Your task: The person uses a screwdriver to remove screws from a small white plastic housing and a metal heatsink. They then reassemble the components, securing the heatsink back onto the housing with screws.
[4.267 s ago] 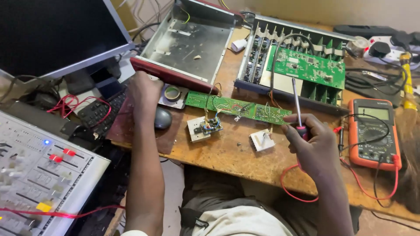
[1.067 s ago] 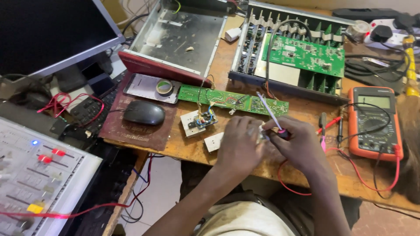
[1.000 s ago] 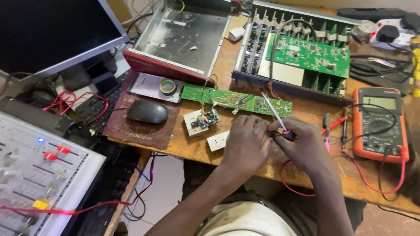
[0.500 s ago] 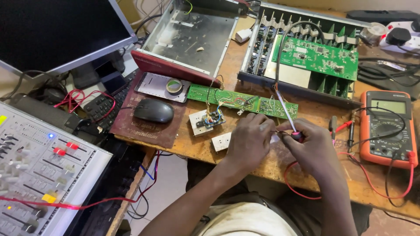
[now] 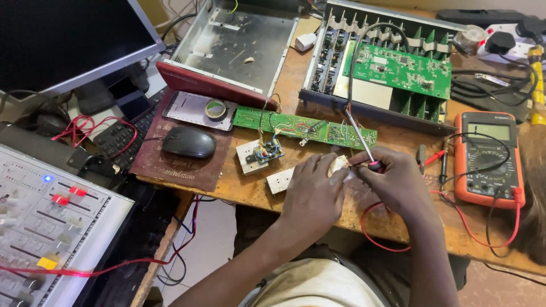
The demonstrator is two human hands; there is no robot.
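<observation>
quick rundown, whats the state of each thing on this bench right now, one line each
left hand: closed around a small white piece
right hand: gripping a screwdriver, tip pointing up and away
multimeter: lying flat, leads plugged in, display unreadable
metal chassis: lid off, green board exposed
long green board: out of its case, flat on bench
monitor: screen dark
mixer: blue light lit
mouse: untouched on maroon folder
</observation>
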